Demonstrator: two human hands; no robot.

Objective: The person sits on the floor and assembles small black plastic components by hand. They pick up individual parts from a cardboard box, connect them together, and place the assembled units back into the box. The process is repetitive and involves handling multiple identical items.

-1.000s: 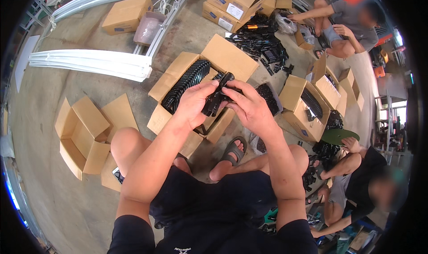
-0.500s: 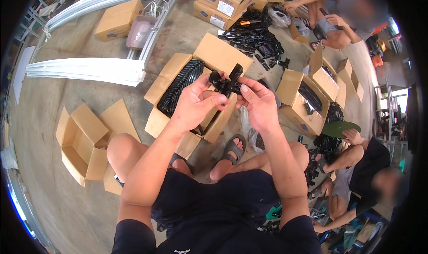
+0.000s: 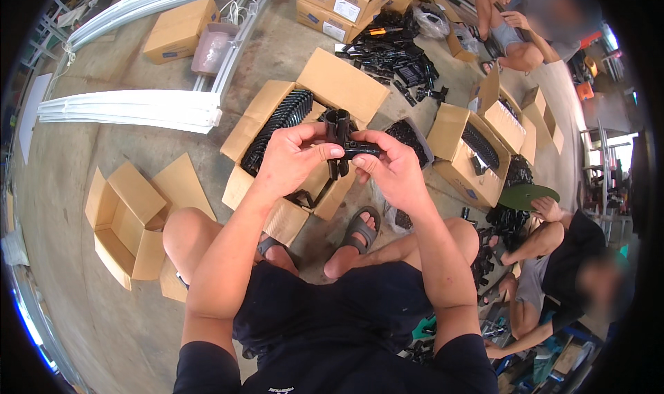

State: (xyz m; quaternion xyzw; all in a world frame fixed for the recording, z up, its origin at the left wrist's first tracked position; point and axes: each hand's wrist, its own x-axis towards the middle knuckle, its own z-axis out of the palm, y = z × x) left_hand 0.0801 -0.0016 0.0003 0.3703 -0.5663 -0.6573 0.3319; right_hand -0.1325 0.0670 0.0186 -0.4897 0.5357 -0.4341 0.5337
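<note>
Above an open cardboard box (image 3: pixel 346 83), my two hands hold a black T-shaped pipe joint (image 3: pixel 337 126) between them. The fingers and thumb of my left hand (image 3: pixel 294 157) close on its upright part. My right hand (image 3: pixel 395 169) pinches the arm that sticks out to the right. Neat rows of curved black parts (image 3: pixel 282 128) fill the left side of the box. The right side is partly hidden behind my hands and the joint. A tray of small dark parts (image 3: pixel 409 138) lies just right of my right hand.
A heap of loose black parts (image 3: pixel 408 69) lies beyond the box. More open boxes (image 3: pixel 453 145) stand right, an open box (image 3: pixel 124 245) left. White metal rails (image 3: pixel 131 110) lie far left. One person (image 3: pixel 574 242) sits right, holding a green disc (image 3: pixel 529 197); another (image 3: pixel 522 48) sits far right.
The joint has turned in my hands, so its upright part now stands nearly vertical and one arm points right. Both hands have shifted their grip and moved slightly nearer to me.
</note>
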